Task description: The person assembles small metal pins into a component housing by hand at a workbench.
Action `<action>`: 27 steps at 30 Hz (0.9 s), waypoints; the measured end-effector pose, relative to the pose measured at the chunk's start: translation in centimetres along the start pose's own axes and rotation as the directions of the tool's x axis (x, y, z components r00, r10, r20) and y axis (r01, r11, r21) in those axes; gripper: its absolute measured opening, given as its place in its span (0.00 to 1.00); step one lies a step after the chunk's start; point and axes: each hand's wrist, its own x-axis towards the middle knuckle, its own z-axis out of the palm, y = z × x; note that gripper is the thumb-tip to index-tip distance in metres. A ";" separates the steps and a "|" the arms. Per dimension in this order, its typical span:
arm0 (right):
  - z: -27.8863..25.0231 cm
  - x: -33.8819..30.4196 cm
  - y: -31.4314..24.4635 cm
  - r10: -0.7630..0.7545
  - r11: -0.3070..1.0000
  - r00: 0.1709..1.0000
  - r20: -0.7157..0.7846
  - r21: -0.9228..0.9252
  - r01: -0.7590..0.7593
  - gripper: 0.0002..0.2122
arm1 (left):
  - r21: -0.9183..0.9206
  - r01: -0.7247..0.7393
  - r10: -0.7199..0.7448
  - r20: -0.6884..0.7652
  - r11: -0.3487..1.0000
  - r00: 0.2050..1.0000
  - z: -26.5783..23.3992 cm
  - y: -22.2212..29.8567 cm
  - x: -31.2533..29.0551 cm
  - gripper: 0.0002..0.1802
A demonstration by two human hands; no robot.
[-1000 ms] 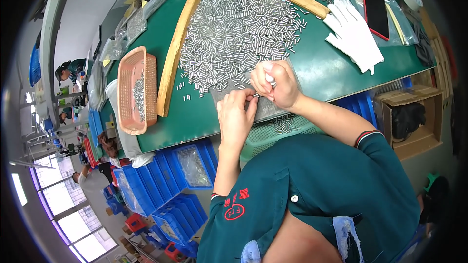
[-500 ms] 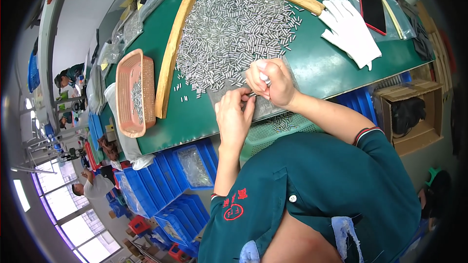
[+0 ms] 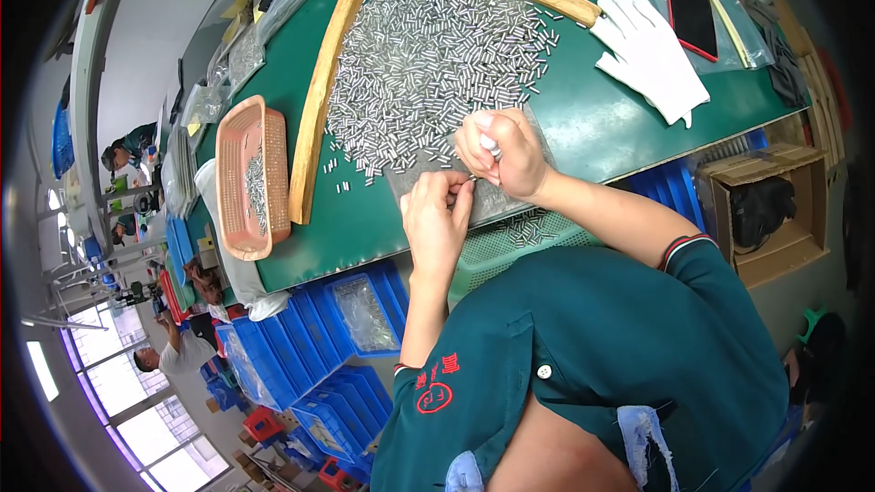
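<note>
My left hand (image 3: 432,220) is closed, thumb and fingertips pinching a small silver metal pin (image 3: 472,179) at the near edge of a pile. Right beside it, my right hand (image 3: 510,157) is wrapped in a fist round a white-handled tool (image 3: 489,144); its working end is hidden under the fist. Both hands are over a grey mat (image 3: 492,205) at the table's near edge. Beyond them spreads a big heap of short metal pins (image 3: 428,64), the same kind as the pinched one.
Wooden strips (image 3: 328,96) border the heap at left and back. A pink basket (image 3: 235,237) holding pins stands left. Below the table edge sits a green basket (image 3: 483,264) with pins. To the right lie a white glove (image 3: 656,64) and a phone (image 3: 690,9). Blue bins (image 3: 314,328) stand below.
Both hands keep almost the same place and grip. The pin's tip at my left fingers shows slightly differently, and the whole view has shifted a little.
</note>
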 end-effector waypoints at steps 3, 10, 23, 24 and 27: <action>-0.1 0.0 0.0 -0.011 1.000 1.000 0.001 0.004 0.011 0.19 | 0.001 0.004 -0.004 -0.006 1.000 1.000 0.1 -0.1 -0.1 0.05; 0.0 0.0 0.3 -0.032 0.999 0.999 -0.002 0.006 0.032 0.20 | -0.021 0.034 -0.034 0.000 0.999 0.999 0.4 -0.4 -0.3 0.05; -0.4 0.2 0.3 -0.036 0.999 0.999 -0.034 0.005 0.036 0.20 | -0.005 0.046 -0.046 0.047 0.999 0.998 -0.2 0.1 0.2 0.04; -0.4 0.2 0.2 -0.028 0.999 0.999 -0.041 0.023 0.029 0.20 | -0.004 0.043 -0.043 0.046 0.999 0.998 -0.2 0.1 0.2 0.04; -0.4 0.3 0.0 -0.022 0.999 0.998 -0.056 0.041 0.025 0.20 | 0.025 -0.003 0.001 0.079 1.000 0.997 -0.2 0.1 0.3 0.05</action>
